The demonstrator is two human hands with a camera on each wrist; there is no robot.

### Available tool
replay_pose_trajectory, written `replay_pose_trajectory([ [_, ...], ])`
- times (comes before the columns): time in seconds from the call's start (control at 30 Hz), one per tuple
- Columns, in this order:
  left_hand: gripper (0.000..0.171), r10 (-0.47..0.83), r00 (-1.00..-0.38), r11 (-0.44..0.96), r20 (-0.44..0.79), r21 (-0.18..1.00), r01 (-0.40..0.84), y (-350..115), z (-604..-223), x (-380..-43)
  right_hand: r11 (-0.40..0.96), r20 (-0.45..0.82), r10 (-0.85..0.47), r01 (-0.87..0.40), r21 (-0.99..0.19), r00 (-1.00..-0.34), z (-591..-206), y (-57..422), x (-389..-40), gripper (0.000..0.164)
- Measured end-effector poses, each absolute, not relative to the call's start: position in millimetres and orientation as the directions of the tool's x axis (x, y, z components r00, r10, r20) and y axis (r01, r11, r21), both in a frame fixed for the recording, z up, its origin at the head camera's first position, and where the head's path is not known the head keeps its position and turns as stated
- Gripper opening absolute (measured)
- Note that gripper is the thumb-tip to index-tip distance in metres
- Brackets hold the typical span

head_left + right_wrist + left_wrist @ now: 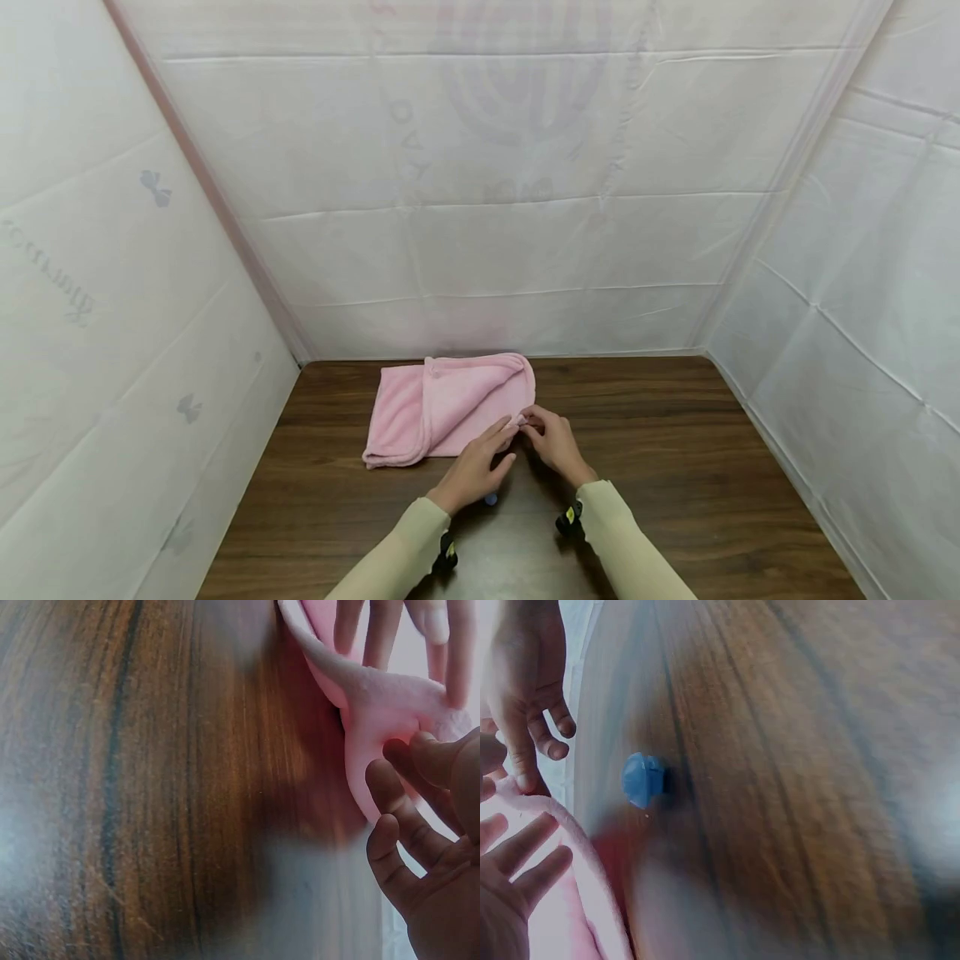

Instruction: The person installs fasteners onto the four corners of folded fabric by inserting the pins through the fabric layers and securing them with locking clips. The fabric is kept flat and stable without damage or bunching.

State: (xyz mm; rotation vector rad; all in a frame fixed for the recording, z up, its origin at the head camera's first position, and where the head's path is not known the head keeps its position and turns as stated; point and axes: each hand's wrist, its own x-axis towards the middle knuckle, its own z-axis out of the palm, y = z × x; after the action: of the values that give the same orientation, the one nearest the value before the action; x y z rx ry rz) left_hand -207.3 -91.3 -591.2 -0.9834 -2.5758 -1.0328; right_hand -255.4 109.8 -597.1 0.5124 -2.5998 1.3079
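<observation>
A pink fleecy cloth lies folded near the back of the table, its top layer turned over at a slant. My right hand pinches its near right corner between thumb and fingertips; in the right wrist view the cloth bunches up at those fingers. Beside it, my left hand reaches over the cloth's near edge, thumb spread away and fingers fairly straight. The left fingertips rest on the cloth close to the pinched corner. Part of that corner is hidden behind the hands.
On the wooden table, a small blue knob-like piece lies just in front of the cloth, partly covered by my left hand in the head view. White sheeting walls the table at the back and both sides.
</observation>
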Motion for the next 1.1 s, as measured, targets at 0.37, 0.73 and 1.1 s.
replay_pose_trajectory([
  [0.37, 0.029, 0.535, -0.761, 0.585, 0.367, 0.489, 0.647, -108.7, -596.2, -192.0, 0.528, 0.281, -0.225, -0.359, -0.77, -0.933, -596.5, 115.0, -255.6, 0.016],
  [0.73, 0.028, 0.639, -0.755, 0.596, 0.145, 0.528, 0.605, -116.0, -603.7, -189.4, 0.532, 0.267, -0.218, -0.344, -0.774, -0.939, -598.4, 115.6, -255.7, 0.015],
  [1.1, 0.016, 0.658, -0.737, 0.59, 0.153, 0.503, 0.631, -118.8, -605.4, -188.7, 0.509, 0.243, -0.214, -0.32, -0.799, -0.946, -597.9, 111.1, -254.5, 0.016],
])
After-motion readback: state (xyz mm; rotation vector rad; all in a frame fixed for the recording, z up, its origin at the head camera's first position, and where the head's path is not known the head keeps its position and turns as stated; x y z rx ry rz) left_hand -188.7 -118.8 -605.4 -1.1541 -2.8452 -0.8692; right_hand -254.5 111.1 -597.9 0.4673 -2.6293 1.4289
